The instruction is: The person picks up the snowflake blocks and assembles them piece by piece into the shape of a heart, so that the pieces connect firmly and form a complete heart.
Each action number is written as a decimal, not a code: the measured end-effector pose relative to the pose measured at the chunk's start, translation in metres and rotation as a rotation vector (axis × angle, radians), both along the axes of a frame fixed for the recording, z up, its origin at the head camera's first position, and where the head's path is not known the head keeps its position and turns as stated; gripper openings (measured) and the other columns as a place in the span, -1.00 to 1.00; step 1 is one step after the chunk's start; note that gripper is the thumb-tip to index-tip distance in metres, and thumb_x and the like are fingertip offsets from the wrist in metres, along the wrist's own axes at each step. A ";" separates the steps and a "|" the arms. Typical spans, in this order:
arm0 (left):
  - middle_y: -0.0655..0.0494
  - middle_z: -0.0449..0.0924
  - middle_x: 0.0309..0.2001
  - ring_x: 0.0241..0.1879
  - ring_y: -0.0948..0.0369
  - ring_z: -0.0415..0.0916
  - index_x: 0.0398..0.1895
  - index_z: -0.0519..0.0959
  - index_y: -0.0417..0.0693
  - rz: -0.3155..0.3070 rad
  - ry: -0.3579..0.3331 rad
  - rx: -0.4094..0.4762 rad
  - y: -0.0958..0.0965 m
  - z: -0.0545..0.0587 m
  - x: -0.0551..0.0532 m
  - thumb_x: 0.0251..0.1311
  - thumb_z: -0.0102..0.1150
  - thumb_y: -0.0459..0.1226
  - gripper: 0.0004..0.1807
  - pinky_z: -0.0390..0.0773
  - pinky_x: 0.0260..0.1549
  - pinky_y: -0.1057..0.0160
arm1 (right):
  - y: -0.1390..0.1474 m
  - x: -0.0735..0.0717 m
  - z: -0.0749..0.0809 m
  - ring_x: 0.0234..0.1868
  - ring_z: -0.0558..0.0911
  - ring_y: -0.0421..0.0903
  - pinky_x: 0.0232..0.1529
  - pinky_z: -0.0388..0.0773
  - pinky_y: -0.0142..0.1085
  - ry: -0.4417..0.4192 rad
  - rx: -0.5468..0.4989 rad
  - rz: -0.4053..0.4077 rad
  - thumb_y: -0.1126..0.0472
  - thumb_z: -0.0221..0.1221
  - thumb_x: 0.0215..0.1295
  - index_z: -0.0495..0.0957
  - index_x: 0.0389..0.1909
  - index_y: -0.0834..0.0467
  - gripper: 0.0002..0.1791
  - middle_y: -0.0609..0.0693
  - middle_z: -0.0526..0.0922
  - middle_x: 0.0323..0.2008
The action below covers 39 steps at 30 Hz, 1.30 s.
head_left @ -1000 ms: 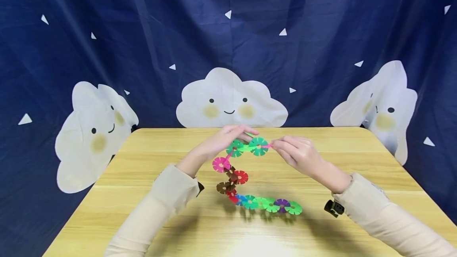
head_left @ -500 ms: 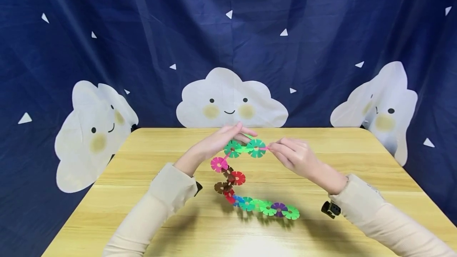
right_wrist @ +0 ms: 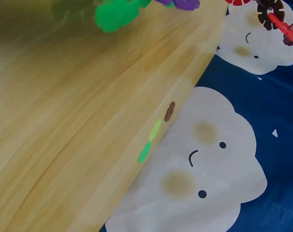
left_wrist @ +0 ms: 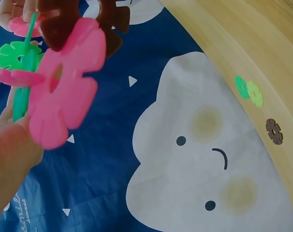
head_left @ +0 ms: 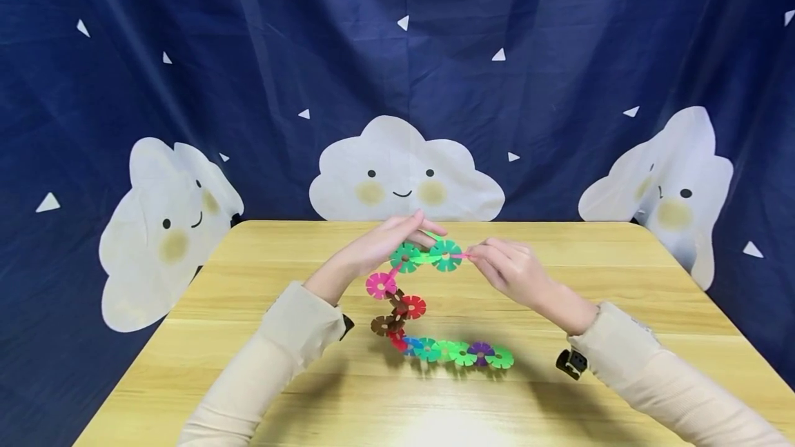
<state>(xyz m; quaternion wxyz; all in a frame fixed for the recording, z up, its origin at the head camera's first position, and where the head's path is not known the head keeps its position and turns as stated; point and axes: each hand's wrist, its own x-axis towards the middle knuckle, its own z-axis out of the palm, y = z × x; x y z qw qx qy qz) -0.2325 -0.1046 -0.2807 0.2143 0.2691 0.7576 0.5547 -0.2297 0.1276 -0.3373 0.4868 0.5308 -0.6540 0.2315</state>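
A chain of slotted plastic flower discs [head_left: 458,354] curves between my hands and down over the table, in greens, pink, brown, red, blue and purple. My left hand [head_left: 375,248] holds it near the top, several fingers stretched behind the green discs and the thumb hidden. With its fingertips my right hand [head_left: 512,271] pinches a pink disc [head_left: 461,255], seen edge-on beside a teal disc [head_left: 438,256]. In the left wrist view another pink disc [left_wrist: 83,50] of the chain looms large, with brown discs [left_wrist: 59,29] above it. The right wrist view does not show the right hand.
The wooden table [head_left: 279,378] ends at a dark blue cloth [head_left: 397,74] printed with white clouds. Close to a table edge lie a brown disc [right_wrist: 169,111], a yellow-green disc [right_wrist: 155,130] and a green disc [right_wrist: 144,152]. Dark bands [head_left: 571,363] sit on both wrists.
Both hands have shifted slightly left with the chain, and its lower end has swung a little left. Each hand keeps its hold.
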 end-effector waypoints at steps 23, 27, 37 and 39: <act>-0.12 0.54 -0.01 0.00 0.09 0.47 0.13 0.43 -0.16 0.036 -0.022 -0.052 0.006 0.004 0.001 0.38 -0.42 0.06 -0.40 0.45 -0.15 0.20 | 0.001 0.005 -0.005 -0.66 0.51 -0.18 -0.66 0.43 -0.45 -0.059 0.006 -0.014 0.18 -0.05 0.37 0.51 -0.45 0.27 -0.71 0.02 0.58 -0.53; -0.11 0.54 0.00 0.00 0.10 0.47 0.15 0.42 -0.13 0.043 -0.014 -0.034 0.006 0.004 0.002 0.39 -0.45 0.06 -0.40 0.44 -0.18 0.20 | 0.001 0.006 -0.003 -0.64 0.54 -0.16 -0.66 0.42 -0.45 -0.053 -0.001 -0.023 0.18 -0.08 0.39 0.49 -0.45 0.28 -0.69 0.04 0.58 -0.53; -0.09 0.56 -0.02 -0.04 0.14 0.49 0.12 0.45 -0.13 0.025 0.032 -0.034 0.002 0.002 0.004 0.38 -0.46 0.09 -0.38 0.41 -0.40 0.32 | -0.002 0.007 -0.001 -0.63 0.57 -0.12 -0.66 0.47 -0.39 0.031 0.000 -0.047 0.22 -0.09 0.39 0.46 -0.50 0.28 -0.69 0.06 0.58 -0.53; -0.07 0.57 -0.03 -0.02 0.14 0.49 0.12 0.45 -0.12 0.029 0.046 -0.058 0.000 0.002 0.004 0.37 -0.48 0.11 -0.36 0.44 -0.35 0.28 | -0.004 0.007 0.000 -0.64 0.56 -0.12 -0.66 0.48 -0.38 0.037 0.003 -0.050 0.21 -0.09 0.39 0.46 -0.50 0.27 -0.69 0.06 0.57 -0.53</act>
